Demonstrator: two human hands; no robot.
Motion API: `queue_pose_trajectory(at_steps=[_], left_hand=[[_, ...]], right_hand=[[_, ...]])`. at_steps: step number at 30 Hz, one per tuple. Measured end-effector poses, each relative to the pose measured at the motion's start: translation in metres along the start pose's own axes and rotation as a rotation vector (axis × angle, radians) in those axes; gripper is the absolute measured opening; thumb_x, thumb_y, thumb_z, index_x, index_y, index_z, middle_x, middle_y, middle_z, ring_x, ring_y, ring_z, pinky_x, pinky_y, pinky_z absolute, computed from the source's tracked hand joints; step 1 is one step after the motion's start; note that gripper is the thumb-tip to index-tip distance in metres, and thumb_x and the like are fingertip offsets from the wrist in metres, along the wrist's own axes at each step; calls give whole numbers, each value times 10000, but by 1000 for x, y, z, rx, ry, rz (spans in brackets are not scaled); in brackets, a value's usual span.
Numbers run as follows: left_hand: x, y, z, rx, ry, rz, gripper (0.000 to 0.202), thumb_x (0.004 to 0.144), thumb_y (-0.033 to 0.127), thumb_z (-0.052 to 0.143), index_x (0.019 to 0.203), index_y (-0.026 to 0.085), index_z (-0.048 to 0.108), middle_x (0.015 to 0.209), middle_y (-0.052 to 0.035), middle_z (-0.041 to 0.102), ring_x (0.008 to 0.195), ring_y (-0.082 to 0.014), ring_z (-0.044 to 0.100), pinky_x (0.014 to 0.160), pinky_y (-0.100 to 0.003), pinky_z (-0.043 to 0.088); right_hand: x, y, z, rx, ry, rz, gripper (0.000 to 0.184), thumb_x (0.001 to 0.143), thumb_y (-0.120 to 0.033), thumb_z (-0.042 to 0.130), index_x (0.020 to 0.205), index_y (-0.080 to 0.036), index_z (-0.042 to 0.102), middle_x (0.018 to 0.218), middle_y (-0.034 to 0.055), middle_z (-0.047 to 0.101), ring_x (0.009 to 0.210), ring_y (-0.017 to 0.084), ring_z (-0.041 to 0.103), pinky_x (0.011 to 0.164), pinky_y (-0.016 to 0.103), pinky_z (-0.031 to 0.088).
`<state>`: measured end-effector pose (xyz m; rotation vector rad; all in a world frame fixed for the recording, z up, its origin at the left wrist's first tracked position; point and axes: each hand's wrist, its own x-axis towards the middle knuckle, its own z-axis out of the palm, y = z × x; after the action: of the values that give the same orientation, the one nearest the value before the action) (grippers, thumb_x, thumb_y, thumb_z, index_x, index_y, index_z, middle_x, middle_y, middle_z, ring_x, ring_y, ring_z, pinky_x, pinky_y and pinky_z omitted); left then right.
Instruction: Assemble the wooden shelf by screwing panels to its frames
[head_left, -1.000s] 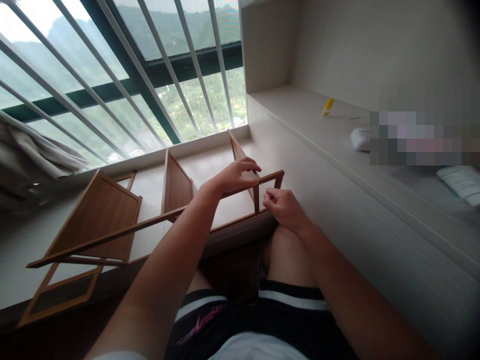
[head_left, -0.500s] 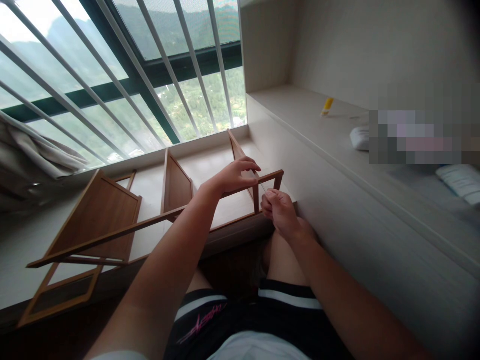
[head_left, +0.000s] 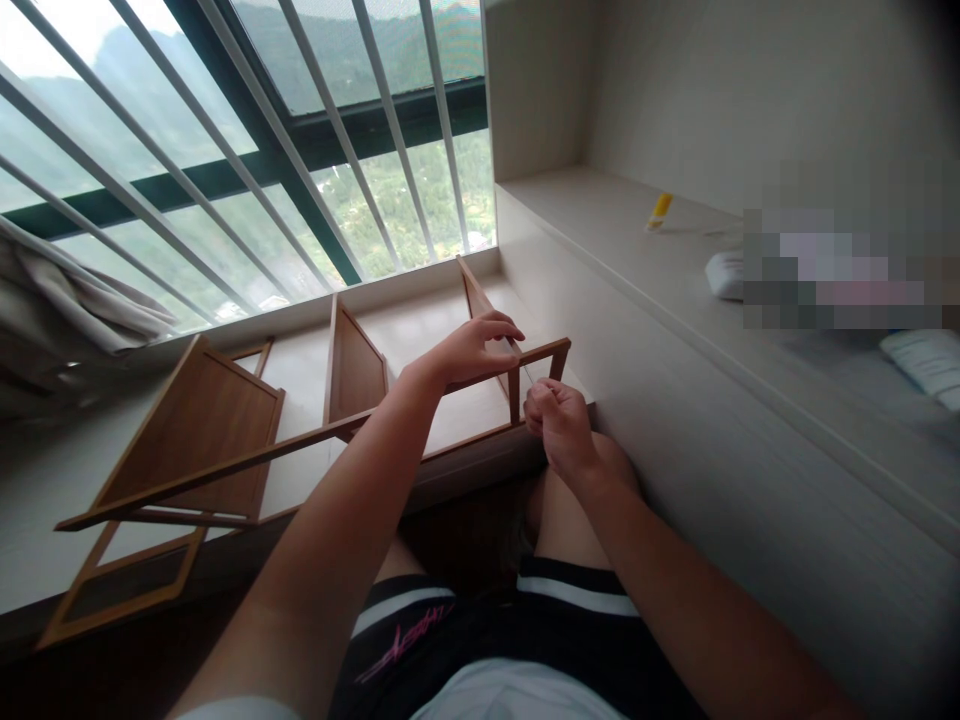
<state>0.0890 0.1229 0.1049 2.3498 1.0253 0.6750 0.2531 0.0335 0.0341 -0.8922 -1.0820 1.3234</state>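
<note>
A long brown wooden frame (head_left: pixel 247 462) runs diagonally from the lower left to a short crosspiece near my right knee. My left hand (head_left: pixel 478 350) is at its right end, thumb and bent fingers gripping the rail close to a joint with an upright piece. My right hand (head_left: pixel 559 412) is closed just below and to the right of it. A thin metal rod (head_left: pixel 529 375), like a hex key or slim shaft, sticks out of my right fist toward the joint. My fingers hide its handle, and its tip's contact is too small to make out.
Wooden panels (head_left: pixel 356 360) stand with the frame on a pale window ledge (head_left: pixel 304 410). White bars (head_left: pixel 382 110) cross the window, and a curtain (head_left: pixel 67 290) hangs left. A pale shelf (head_left: pixel 600 205) at right bears a yellow-and-white tube (head_left: pixel 660 211) and white packets (head_left: pixel 726 275).
The whole view has shifted very slightly. My right fist has turned a little around the metal rod; my left hand stays on the wooden rail.
</note>
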Motion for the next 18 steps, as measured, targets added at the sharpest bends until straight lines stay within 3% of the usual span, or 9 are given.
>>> queue_pose_trajectory(at_steps=[6, 15, 18], left_hand=[[1, -3, 0, -1, -7, 14, 361, 772, 284, 651, 1123, 210, 688, 1165, -80, 588, 1055, -196, 585, 980, -336, 461], [1, -5, 1, -8, 0, 6, 359, 767, 298, 661, 1116, 218, 690, 1163, -77, 587, 1043, -195, 586, 968, -341, 465], [1, -4, 0, -10, -5, 3, 359, 768, 309, 662, 1115, 221, 691, 1164, -78, 586, 1038, -198, 587, 961, -347, 470]], right_hand=[[7, -5, -10, -338, -33, -86, 380, 880, -359, 491, 560, -212, 348, 477, -63, 315, 451, 83, 275, 443, 253, 205], [12, -20, -14, -519, -76, -141, 345, 850, -311, 486, 556, -207, 338, 497, -61, 276, 476, 82, 261, 461, 255, 204], [14, -21, -15, -474, -102, -114, 348, 853, -327, 489, 558, -207, 347, 490, -61, 289, 465, 81, 269, 450, 252, 205]])
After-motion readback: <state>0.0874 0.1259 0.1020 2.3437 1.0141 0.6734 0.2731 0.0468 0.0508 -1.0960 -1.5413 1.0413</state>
